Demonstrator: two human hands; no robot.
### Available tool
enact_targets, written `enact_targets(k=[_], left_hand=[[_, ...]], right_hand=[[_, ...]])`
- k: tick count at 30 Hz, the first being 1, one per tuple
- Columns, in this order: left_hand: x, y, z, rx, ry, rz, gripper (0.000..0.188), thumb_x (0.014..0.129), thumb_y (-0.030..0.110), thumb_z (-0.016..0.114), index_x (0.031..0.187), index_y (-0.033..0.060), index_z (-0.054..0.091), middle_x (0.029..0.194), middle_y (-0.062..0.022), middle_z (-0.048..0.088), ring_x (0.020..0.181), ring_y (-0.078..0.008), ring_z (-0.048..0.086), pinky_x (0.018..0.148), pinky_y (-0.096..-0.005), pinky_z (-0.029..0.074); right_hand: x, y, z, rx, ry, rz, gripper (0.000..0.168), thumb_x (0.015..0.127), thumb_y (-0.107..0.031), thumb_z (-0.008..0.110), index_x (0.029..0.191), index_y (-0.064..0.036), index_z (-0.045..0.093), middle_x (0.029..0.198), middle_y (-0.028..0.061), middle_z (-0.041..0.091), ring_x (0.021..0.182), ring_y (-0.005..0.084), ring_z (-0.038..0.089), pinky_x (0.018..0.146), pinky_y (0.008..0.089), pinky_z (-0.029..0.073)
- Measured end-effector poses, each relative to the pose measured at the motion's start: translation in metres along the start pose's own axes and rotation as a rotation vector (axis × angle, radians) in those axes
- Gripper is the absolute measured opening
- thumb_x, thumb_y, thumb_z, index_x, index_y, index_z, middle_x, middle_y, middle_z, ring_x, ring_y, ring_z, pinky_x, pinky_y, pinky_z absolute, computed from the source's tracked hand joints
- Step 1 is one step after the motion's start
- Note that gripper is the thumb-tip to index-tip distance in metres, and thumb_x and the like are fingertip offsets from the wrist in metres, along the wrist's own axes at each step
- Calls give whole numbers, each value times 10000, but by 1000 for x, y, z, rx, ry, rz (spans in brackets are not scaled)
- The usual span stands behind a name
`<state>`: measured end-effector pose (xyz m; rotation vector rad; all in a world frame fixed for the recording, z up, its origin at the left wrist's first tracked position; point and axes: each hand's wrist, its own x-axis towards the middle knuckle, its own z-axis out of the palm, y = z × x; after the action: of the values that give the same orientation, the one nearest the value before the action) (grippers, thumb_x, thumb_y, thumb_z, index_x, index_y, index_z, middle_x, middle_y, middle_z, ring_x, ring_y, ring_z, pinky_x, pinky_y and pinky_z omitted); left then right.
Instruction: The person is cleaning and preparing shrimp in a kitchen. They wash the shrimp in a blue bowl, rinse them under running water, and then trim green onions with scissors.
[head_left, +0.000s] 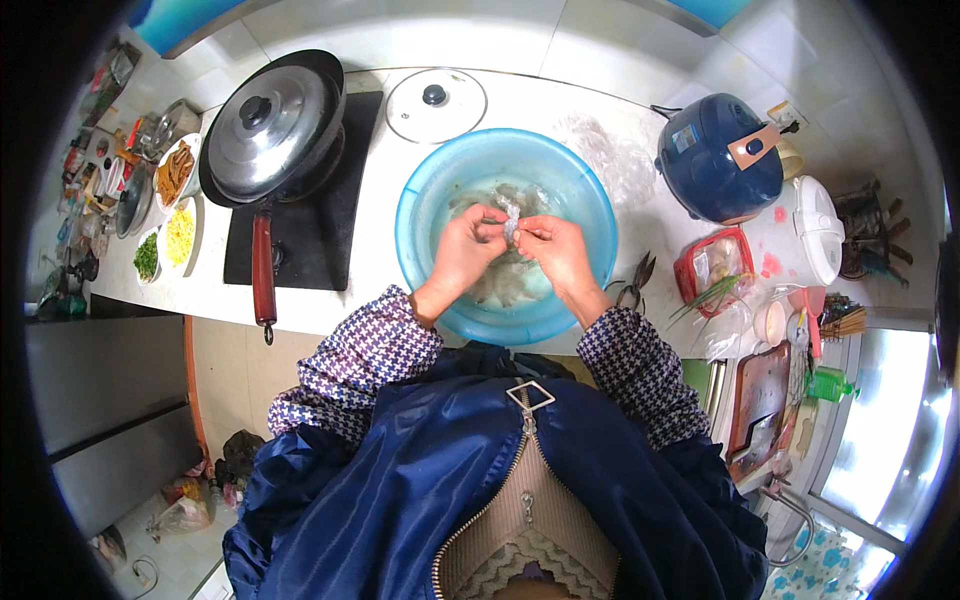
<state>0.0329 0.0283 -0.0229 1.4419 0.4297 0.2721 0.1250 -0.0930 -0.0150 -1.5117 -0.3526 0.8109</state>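
A light blue plastic basin (407, 225) stands in front of me on the white counter, with water and several greyish pieces of food, perhaps shrimp (499, 283), in it. Above the water my left hand (470, 244) and my right hand (553, 247) meet. Between their fingertips they pinch one small, pale, translucent piece (511, 223), which looks like a shrimp. Its far end sticks up past my fingers. The fingers partly hide it, and my hands cover part of the basin's contents.
Left: a lidded wok (274, 127) on a black cooktop (319, 225), its handle towards me, and plates of chopped food (180, 236). Behind the basin: a glass lid (450, 112). Right: kitchen scissors (639, 281), a plastic bag (619, 165), a blue rice cooker (712, 165) and a red basket (684, 277).
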Motion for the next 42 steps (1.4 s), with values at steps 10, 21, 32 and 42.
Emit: enact_targets(k=[10, 21, 32, 42], left_hand=[[23, 12, -25, 486, -92, 127, 452, 732, -56, 566, 1165, 62, 517, 878, -78, 642, 791, -146, 610, 707, -238, 469], [-3, -58, -12, 1563, -517, 522, 243, 743, 119, 515, 965, 129, 612, 892, -110, 604, 855, -314, 593, 744, -392, 481], [35, -36, -41, 778, -421, -179, 270, 781, 188, 630, 965, -7, 606, 906, -136, 626, 808, -225, 609, 732, -327, 493], [10, -1, -11, -159, -275, -363, 333, 875, 2, 462, 1194, -92, 440, 1104, -111, 553, 951, -134, 562, 834, -239, 483]], right_hand=[[16, 8, 3, 62, -56, -34, 182, 782, -25, 605, 936, 70, 591, 735, 70, 612, 636, 101, 550, 566, 207, 439], [17, 75, -5, -1580, -307, -257, 245, 773, -74, 496, 991, -99, 604, 953, 104, 625, 918, 262, 593, 761, 388, 478], [-4, 28, -14, -1148, -21, -593, 152, 754, -118, 570, 884, -57, 620, 861, 141, 638, 768, 317, 620, 684, 370, 498], [5, 22, -8, -485, -6, -164, 148, 751, -123, 643, 816, 9, 625, 688, 130, 634, 591, 194, 618, 553, 289, 480]])
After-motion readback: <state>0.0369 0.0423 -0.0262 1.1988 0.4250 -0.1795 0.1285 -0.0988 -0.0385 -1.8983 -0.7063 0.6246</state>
